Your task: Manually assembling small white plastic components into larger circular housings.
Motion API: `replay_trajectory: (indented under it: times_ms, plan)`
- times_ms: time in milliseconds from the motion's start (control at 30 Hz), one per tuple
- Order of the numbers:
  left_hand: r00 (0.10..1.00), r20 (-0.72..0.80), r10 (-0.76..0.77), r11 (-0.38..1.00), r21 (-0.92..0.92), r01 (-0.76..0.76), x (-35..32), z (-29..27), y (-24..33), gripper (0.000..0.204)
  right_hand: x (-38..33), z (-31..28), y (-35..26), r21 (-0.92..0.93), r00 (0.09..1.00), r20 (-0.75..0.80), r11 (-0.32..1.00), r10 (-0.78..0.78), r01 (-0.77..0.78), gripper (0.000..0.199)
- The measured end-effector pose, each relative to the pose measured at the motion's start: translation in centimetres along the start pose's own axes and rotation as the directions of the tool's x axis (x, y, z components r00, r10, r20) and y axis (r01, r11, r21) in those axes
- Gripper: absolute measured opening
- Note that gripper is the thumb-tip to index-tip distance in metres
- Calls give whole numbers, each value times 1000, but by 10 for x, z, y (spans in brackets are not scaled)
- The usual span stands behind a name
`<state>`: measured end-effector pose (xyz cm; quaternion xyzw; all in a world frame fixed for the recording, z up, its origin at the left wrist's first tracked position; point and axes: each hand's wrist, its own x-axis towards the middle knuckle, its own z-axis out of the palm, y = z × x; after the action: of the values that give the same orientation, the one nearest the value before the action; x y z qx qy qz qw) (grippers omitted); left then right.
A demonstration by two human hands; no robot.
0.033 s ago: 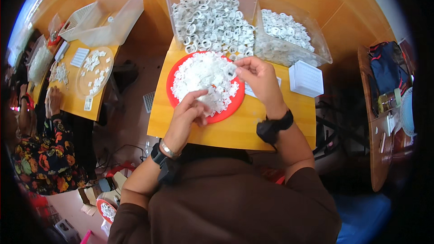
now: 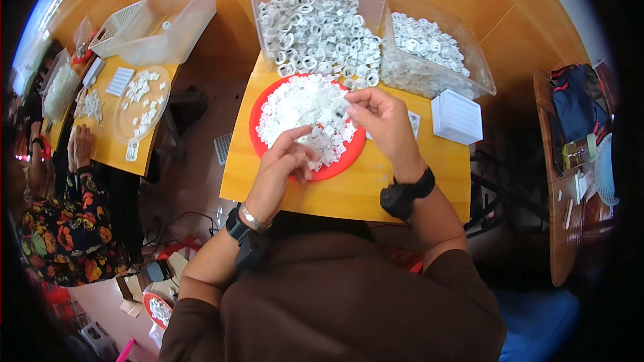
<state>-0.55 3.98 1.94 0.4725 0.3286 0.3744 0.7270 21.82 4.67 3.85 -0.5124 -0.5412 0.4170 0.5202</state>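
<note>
A red round tray (image 2: pixel 355 155) on the yellow table carries a heap of small white plastic pieces (image 2: pixel 295 104). Over its right edge, my right hand (image 2: pixel 384 117) pinches a small white ring-shaped part (image 2: pixel 341 108) between thumb and fingertips. My left hand (image 2: pixel 285 161) hovers at the near edge of the tray, its fingers half curled and apart, with nothing plainly held in them. A pale tray-like piece (image 2: pixel 414 123) lies on the table, partly hidden by my right hand.
Behind the tray, a clear bin spills white ring parts (image 2: pixel 315 27); a second clear bin (image 2: pixel 436 70) stands beside it. White stacked trays (image 2: pixel 457 117) sit at the table's right. To the left, another person's hands (image 2: pixel 82 144) rest at a neighbouring table (image 2: pixel 121 157).
The view shifts very slightly. My left fingers move a little over the tray edge. My right hand keeps its pinch on the ring-shaped part.
</note>
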Motion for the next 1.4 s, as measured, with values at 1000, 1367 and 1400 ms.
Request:
replay_trajectory:
  times_ms: [1000,1367,1400]
  plan:
    - [992,109,-65,889,-444,107,10,-20,-26,27,-37,50,12,-184,942,164,929,-292,320,35]
    - [980,176,-90,861,-481,165,4,-19,-30,31,-35,49,19,-304,877,242,826,-415,475,38]
    - [977,190,-92,859,-481,174,3,-17,-29,31,-35,50,21,-278,867,246,826,-433,491,39]
